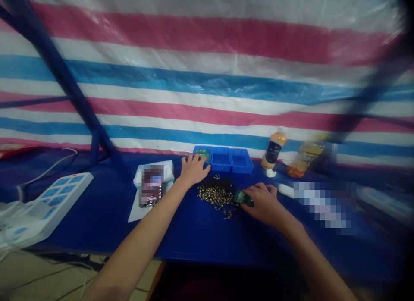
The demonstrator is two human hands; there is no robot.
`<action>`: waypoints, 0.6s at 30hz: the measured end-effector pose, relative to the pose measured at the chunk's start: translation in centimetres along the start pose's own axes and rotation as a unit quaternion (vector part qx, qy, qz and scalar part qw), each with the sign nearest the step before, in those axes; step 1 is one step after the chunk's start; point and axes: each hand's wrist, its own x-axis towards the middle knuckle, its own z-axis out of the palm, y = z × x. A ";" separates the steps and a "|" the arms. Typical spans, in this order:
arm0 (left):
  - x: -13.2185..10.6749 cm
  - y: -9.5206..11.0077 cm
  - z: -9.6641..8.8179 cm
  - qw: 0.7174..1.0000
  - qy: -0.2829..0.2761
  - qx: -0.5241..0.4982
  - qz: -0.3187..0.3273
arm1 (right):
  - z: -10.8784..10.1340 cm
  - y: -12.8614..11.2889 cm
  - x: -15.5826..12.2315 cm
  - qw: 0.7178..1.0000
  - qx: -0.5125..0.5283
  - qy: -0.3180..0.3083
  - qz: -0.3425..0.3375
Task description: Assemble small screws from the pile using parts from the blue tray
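Note:
A heap of small brass-coloured and black screws (216,193) lies in the middle of the blue table. At the heap's right edge, my right hand (263,202) has its fingers closed around a small glossy dark green object (244,199) of a kind I cannot make out. My left hand (194,168) reaches to the leftmost of three blue bins (209,149), its fingers apart over the front of it. A green item (203,154) shows in that bin by the fingertips. The middle bin (221,158) and right bin (241,159) stand alongside.
A phone (151,186) rests against a white box on the left, near a white power strip (61,202). Two drink bottles (274,149) (305,158) stand behind my right hand, with crumpled white tissue (271,173) in front. Striped sheeting (194,94) hangs behind the table.

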 end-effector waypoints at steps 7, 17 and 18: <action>0.5 -0.4 0.2 0.999 -0.021 -0.027 -0.010 | -0.6 0.3 0.4 0.999 0.033 0.026 0.017; -0.4 3.0 -3.3 0.947 0.157 -0.275 -0.047 | -3.4 -1.5 5.3 0.963 0.186 0.193 0.025; -0.3 3.3 -3.6 0.924 0.147 -0.349 -0.052 | -3.4 -2.2 6.2 0.954 0.195 0.225 0.028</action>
